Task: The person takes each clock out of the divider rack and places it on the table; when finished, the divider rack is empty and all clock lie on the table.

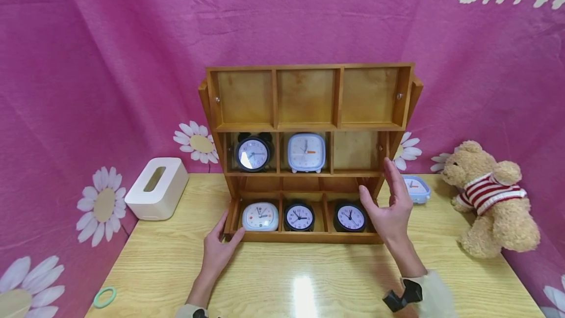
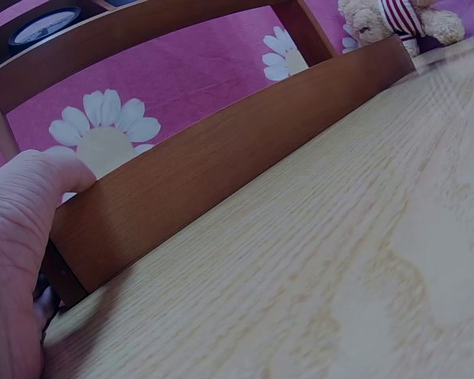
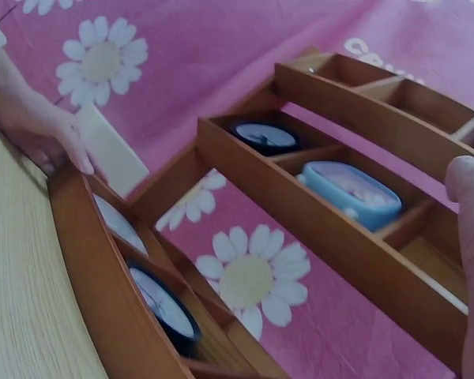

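A three-tier wooden display shelf (image 1: 307, 127) stands on the table. My left hand (image 1: 219, 247) grips its lower left corner, the thumb (image 2: 59, 170) over the front board in the left wrist view. My right hand (image 1: 393, 212) is beside the lower right side, thumb and fingers spread, holding nothing; contact with the wood cannot be told. On the bottom tier sit a white alarm clock (image 1: 260, 216), a black round clock (image 1: 299, 217) and another black clock (image 1: 350, 217). The middle tier holds a black twin-bell clock (image 1: 253, 153) and a light-blue square clock (image 1: 306, 152); its right compartment is bare.
Right of the shelf, a blue clock (image 1: 416, 189) lies face up near a teddy bear (image 1: 492, 200) in a striped top. A white tissue box (image 1: 157, 188) stands at the left. A green ring (image 1: 105, 297) lies at the front left. Behind hangs a pink floral cloth (image 1: 110, 63).
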Tool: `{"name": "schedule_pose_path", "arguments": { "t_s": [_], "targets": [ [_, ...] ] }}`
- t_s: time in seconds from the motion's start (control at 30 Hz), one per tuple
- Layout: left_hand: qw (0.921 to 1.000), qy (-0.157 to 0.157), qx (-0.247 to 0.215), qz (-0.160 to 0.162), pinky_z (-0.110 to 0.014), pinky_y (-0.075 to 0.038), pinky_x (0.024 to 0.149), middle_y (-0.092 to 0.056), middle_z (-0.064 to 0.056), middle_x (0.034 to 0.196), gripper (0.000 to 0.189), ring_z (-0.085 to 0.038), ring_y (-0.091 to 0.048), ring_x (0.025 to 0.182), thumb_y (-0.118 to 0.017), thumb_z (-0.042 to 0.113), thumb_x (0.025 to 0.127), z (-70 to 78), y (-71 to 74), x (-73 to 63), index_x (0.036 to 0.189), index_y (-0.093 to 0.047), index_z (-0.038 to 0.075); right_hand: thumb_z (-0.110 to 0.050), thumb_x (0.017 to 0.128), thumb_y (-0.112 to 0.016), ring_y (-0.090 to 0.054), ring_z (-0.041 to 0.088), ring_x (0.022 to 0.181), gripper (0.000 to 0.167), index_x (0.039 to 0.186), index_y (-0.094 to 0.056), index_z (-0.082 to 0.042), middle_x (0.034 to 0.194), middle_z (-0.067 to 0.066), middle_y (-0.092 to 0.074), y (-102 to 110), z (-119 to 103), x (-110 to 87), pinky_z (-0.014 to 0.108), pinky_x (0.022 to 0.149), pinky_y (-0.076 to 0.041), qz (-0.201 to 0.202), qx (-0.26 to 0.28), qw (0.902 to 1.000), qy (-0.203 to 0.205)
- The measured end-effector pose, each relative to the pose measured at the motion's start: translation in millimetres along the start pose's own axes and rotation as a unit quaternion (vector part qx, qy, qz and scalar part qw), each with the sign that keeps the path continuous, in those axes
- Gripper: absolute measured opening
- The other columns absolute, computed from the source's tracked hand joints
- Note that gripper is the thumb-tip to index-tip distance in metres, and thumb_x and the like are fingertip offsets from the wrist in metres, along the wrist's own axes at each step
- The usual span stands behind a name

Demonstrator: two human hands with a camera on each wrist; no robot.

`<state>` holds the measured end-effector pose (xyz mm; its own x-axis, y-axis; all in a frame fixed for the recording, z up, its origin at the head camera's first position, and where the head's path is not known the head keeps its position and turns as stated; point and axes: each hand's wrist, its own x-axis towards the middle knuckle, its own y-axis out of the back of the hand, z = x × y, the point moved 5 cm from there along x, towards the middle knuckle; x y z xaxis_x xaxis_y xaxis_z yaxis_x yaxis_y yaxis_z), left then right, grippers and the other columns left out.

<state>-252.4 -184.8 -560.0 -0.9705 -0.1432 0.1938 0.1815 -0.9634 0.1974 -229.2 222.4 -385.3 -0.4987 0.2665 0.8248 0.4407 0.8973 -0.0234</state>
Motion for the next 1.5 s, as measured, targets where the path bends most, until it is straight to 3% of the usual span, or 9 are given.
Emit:
{"name": "schedule_pose_path", "arguments": {
  "t_s": [0.17,0.33,0.47,0.67,0.87,1.0,1.13,1.23,1.5],
  "targets": [
    [1.0000,0.002,0.000,0.002,-0.009,-0.036,0.106,-0.049,-0.018,0.157,0.074,-0.029,-0.048,0.142,-0.083,0.017,0.091,-1.5,0.4,-1.1,0.155,-0.048,0.004,0.018,0.070,-0.077,-0.051,0.029,0.142,0.081,0.145,-0.047,0.018,0.148,0.036,-0.051,-16,-12,-2.2,0.030,0.119,-0.040,-0.055,-0.008,0.9984,0.000],
    [1.0000,0.000,0.006,0.002,-0.008,-0.036,0.105,-0.049,-0.019,0.156,0.074,-0.030,-0.048,0.142,-0.083,0.016,0.091,-2.9,0.9,-2.0,0.155,-0.048,0.002,0.020,0.069,-0.077,-0.046,0.047,0.140,0.084,0.146,-0.045,0.019,0.150,0.036,-0.049,-34,-25,-3.3,0.032,0.119,-0.040,-0.094,0.013,0.9955,0.001],
    [1.0000,-0.002,0.006,0.003,-0.008,-0.037,0.104,-0.049,-0.019,0.156,0.074,-0.031,-0.048,0.141,-0.083,0.016,0.091,-4.7,1.6,-2.7,0.155,-0.048,0.002,0.020,0.069,-0.078,-0.044,0.053,0.138,0.086,0.147,-0.043,0.019,0.152,0.034,-0.047,-49,-32,-3.8,0.032,0.118,-0.040,-0.120,0.021,0.9925,-0.009],
    [1.0000,-0.001,0.001,0.000,-0.009,-0.038,0.105,-0.048,-0.019,0.157,0.074,-0.031,-0.048,0.141,-0.083,0.016,0.091,-5.3,2.2,-3.5,0.155,-0.047,0.001,0.019,0.070,-0.082,-0.047,0.048,0.139,0.089,0.151,-0.043,0.014,0.153,0.032,-0.048,-69,-20,-10.5,0.030,0.117,-0.041,-0.141,0.023,0.9896,-0.017],
    [1.0000,0.003,0.008,0.001,-0.031,-0.039,0.114,-0.048,-0.018,0.157,0.074,-0.030,-0.048,0.141,-0.083,0.018,0.092,-4.9,3.3,-4.8,0.155,-0.048,0.003,0.007,0.077,-0.086,-0.046,0.039,0.145,0.090,0.156,-0.041,0.006,0.158,0.026,-0.045,-88,-6,-15.8,0.025,0.117,-0.038,-0.176,0.012,0.9836,-0.037],
    [0.9999,0.004,0.010,0.002,-0.041,-0.038,0.115,-0.048,-0.019,0.157,0.075,-0.031,-0.048,0.141,-0.083,0.019,0.092,-4.4,3.2,-4.6,0.155,-0.047,0.002,-0.004,0.083,-0.086,-0.040,0.037,0.150,0.092,0.159,-0.035,0.005,0.164,0.022,-0.038,-99,-3,-13.2,0.036,0.119,-0.038,-0.196,-0.018,0.9779,-0.070],
    [0.9999,0.003,0.016,0.001,-0.043,-0.038,0.116,-0.047,-0.020,0.158,0.075,-0.033,-0.047,0.143,-0.083,0.019,0.092,-3.4,2.6,-3.7,0.155,-0.047,0.001,-0.017,0.086,-0.084,-0.029,0.034,0.155,0.100,0.164,-0.025,0.002,0.169,0.020,-0.027,-110,1,-8.7,0.051,0.123,-0.031,-0.219,-0.073,0.9665,-0.112],
    [0.9997,0.002,0.023,0.001,-0.044,-0.039,0.116,-0.047,-0.019,0.158,0.075,-0.034,-0.047,0.143,-0.083,0.018,0.091,-2.4,2.0,-2.5,0.155,-0.048,0.001,-0.023,0.088,-0.083,-0.021,0.033,0.158,0.106,0.166,-0.016,0.001,0.172,0.020,-0.019,-117,4,-4.6,0.054,0.125,-0.026,-0.234,-0.099,0.9585,-0.129],
    [0.9999,-0.003,0.016,0.003,-0.045,-0.040,0.116,-0.049,-0.019,0.156,0.075,-0.032,-0.049,0.141,-0.083,0.015,0.091,-1.5,0.3,1.7,0.155,-0.047,0.002,-0.015,0.087,-0.082,-0.032,0.035,0.151,0.105,0.164,-0.013,0.005,0.168,0.026,-0.019,-134,11,4.8,0.053,0.123,-0.032,-0.216,-0.120,0.9635,-0.104]
  ]
}}
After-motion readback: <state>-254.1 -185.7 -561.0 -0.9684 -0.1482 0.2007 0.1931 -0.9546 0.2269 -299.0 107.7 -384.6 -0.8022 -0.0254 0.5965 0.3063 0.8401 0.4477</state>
